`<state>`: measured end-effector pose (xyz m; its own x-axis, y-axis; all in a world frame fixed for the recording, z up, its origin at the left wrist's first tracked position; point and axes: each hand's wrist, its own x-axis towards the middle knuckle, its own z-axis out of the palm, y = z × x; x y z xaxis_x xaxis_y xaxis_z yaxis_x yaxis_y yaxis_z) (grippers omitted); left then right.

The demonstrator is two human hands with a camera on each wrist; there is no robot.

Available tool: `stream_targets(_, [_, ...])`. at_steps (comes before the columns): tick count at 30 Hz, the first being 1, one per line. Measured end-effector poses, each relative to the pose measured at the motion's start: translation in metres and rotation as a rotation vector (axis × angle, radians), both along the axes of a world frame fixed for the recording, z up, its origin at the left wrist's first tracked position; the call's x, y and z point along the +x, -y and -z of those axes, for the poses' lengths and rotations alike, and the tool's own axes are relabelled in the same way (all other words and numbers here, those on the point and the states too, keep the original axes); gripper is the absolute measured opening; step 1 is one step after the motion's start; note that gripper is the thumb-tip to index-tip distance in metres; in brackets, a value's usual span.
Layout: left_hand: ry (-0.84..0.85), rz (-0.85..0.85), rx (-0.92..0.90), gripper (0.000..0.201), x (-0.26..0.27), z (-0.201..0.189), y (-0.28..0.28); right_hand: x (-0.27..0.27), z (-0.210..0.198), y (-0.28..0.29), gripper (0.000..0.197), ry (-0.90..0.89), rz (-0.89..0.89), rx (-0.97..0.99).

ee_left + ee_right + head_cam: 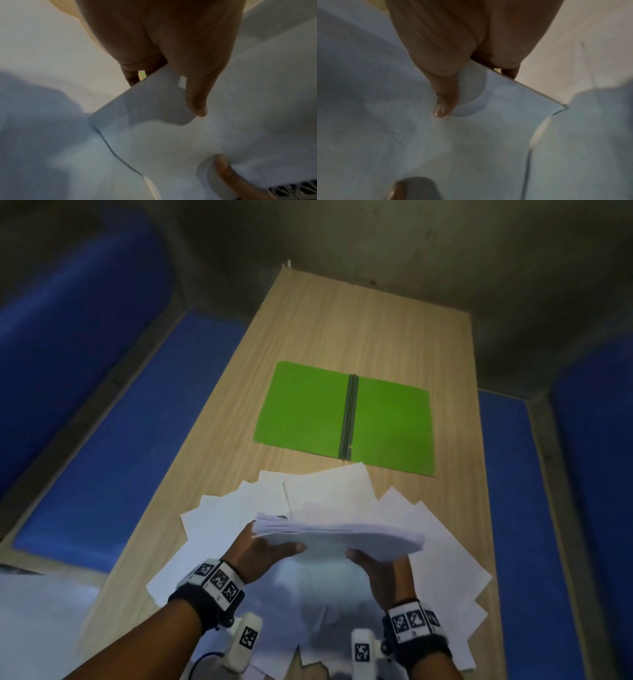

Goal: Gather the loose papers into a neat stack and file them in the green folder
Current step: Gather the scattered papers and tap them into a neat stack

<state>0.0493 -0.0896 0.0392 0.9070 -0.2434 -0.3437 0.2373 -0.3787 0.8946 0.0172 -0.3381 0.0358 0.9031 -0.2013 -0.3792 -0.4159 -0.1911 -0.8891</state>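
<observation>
A thick bundle of white papers [337, 537] is lifted above the table, held at its near edge by both hands. My left hand [270, 546] grips its left side, thumb on top and fingers underneath. My right hand [375, 563] grips the right side the same way. In the left wrist view the left thumb [197, 100] presses on the sheets [171, 142]. In the right wrist view the right thumb [444, 100] lies on the top sheet [471, 142]. More loose papers [442, 546] lie fanned out on the table beneath. The green folder [346, 417] lies open and flat beyond them.
The wooden table [359, 330] is long and narrow, with bare surface beyond the folder. Blue padded benches [113, 446] run along both sides, the right one [520, 508] close to the table edge. A grey wall is at the far end.
</observation>
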Motion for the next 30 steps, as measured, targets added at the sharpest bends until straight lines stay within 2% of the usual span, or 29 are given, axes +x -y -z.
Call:
stream_targets(3, [-0.083, -0.076, -0.018, 0.031, 0.003, -0.001, -0.010, 0.021, -0.010, 0.002, 0.032, -0.017, -0.010, 0.010])
stream_targets(6, [-0.071, -0.114, 0.125, 0.050, 0.004, 0.000, -0.021, 0.044, -0.009, 0.006, 0.025, -0.028, -0.194, -0.056])
stream_targets(7, [-0.080, -0.135, 0.185, 0.045, 0.005, -0.001, -0.027, 0.052, -0.001, 0.008, 0.031, -0.054, -0.242, -0.106])
stream_targets(9, [-0.075, -0.185, 0.259, 0.034, 0.003, -0.003, -0.042, 0.068, 0.026, 0.016, 0.054, -0.163, -0.190, -0.290])
stream_targets(11, [-0.053, -0.259, 0.247, 0.015, -0.003, -0.001, -0.065, 0.080, 0.048, 0.023, 0.078, -0.343, -0.140, -0.599])
stream_targets(12, [-0.048, -0.293, 0.241, 0.008, -0.009, -0.002, -0.078, 0.082, 0.055, 0.023, 0.087, -0.428, -0.179, -0.726])
stream_targets(14, [-0.071, -0.360, 0.312, 0.043, -0.019, 0.006, -0.102, 0.083, 0.063, 0.021, 0.094, -0.514, -0.252, -0.831])
stream_targets(17, [-0.145, -0.458, 0.416, 0.032, -0.030, 0.018, -0.126, 0.083, 0.072, 0.014, 0.093, -0.502, -0.196, -0.756])
stream_targets(18, [-0.172, -0.486, 0.418, 0.033, -0.033, 0.020, -0.130, 0.083, 0.074, 0.013, 0.087, -0.476, -0.171, -0.713])
stream_targets(21, [-0.232, -0.556, 0.420, 0.031, -0.046, 0.031, -0.141, 0.082, 0.071, 0.016, 0.038, -0.362, -0.131, -0.580])
stream_targets(22, [-0.235, -0.575, 0.414, 0.030, -0.049, 0.033, -0.146, 0.082, 0.066, 0.018, 0.029, -0.330, -0.106, -0.544])
stream_targets(24, [-0.232, -0.599, 0.433, 0.030, -0.054, 0.031, -0.157, 0.083, 0.053, 0.023, 0.024, -0.257, -0.040, -0.480])
stream_targets(27, [-0.257, -0.656, 0.480, 0.033, -0.062, 0.023, -0.180, 0.084, 0.028, 0.035, 0.029, -0.163, 0.003, -0.365])
stream_targets(30, [-0.279, -0.700, 0.508, 0.039, -0.073, 0.017, -0.204, 0.084, 0.007, 0.037, 0.029, -0.183, -0.106, -0.299])
